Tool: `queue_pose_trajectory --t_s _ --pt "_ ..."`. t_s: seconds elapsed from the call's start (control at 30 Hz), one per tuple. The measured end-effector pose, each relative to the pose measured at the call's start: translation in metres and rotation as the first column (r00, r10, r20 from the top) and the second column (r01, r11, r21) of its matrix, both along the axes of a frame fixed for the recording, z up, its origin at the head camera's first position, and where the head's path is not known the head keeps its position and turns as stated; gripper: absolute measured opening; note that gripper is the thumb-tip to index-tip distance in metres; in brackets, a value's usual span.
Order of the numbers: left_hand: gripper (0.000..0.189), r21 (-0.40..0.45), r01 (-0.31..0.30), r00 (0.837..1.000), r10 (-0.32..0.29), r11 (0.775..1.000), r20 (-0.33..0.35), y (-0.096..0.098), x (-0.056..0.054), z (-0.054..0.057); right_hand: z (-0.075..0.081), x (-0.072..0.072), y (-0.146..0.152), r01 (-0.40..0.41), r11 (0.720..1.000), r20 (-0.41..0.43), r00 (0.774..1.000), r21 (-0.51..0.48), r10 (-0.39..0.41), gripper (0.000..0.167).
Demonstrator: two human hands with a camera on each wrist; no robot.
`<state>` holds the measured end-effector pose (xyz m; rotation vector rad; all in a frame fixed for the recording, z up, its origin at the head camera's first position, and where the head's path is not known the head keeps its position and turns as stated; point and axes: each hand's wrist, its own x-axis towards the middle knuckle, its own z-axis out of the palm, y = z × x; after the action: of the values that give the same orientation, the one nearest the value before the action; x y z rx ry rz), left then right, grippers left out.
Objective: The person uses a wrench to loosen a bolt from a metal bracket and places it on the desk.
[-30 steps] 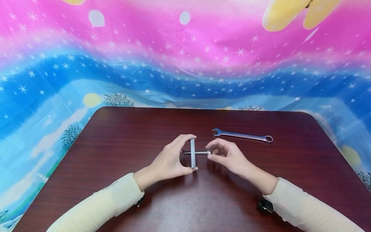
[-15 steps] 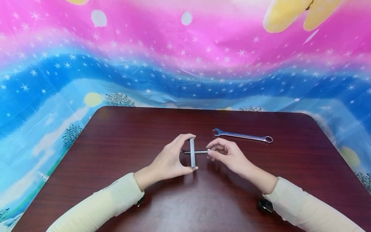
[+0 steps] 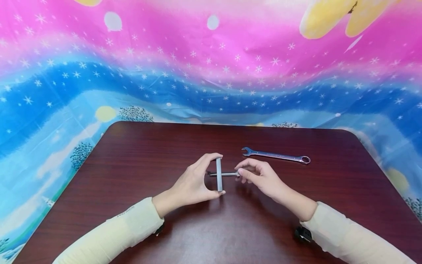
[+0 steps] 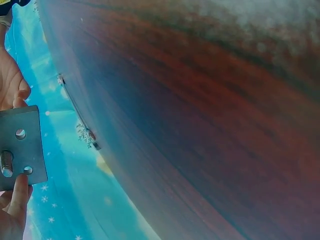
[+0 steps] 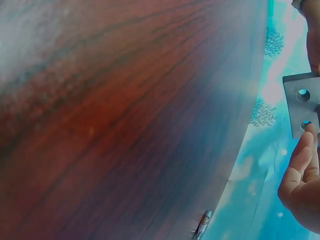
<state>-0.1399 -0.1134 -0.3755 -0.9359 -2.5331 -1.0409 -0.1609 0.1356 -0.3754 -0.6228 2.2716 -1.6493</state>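
In the head view, my left hand holds a flat grey metal plate on edge, thumb at its near edge and a fingertip at its far edge. A long steel bolt passes crosswise through the plate. Its threaded end pokes out of the face seen in the left wrist view, beside round holes. To the right, my right hand pinches the bolt's head between thumb and fingers. The right wrist view catches only part of the plate, with fingers close in front of it.
Behind the right hand, a combination wrench lies on the dark wood table. A colourful printed cloth hangs beyond the table's back edge.
The right thumb has shifted from below the bolt head up over it, with the fingers changing position around it. The left hand and plate stay nearly still.
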Motion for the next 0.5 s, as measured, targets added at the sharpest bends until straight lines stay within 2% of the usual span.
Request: queue_pose_trajectory --t_s 0.13,0.33,0.4,0.5 --pt "0.091 -0.002 0.006 1.0 -0.006 1.0 -0.009 0.0014 -0.001 -0.0006 -0.0008 -0.0013 -0.0001 -0.009 1.0 -0.008 1.0 -0.013 0.009 0.022" --pt "0.091 -0.002 0.003 1.0 -0.003 1.0 -0.009 0.0015 -0.0016 -0.002 -0.0029 -0.0018 -0.0001 -0.03 1.0 -0.114 0.993 -0.006 0.029 0.022" --pt "0.091 -0.003 0.0 1.0 0.0 1.0 -0.009 0.0018 -0.002 -0.0024 -0.003 -0.0022 0.0002 -0.038 0.999 -0.115 0.993 0.002 0.038 0.024" --pt "0.091 -0.004 0.005 1.0 -0.005 1.0 -0.006 0.0031 -0.002 -0.0022 -0.0027 -0.0025 0.0029 -0.028 1.0 -0.068 0.997 0.01 0.028 0.023"
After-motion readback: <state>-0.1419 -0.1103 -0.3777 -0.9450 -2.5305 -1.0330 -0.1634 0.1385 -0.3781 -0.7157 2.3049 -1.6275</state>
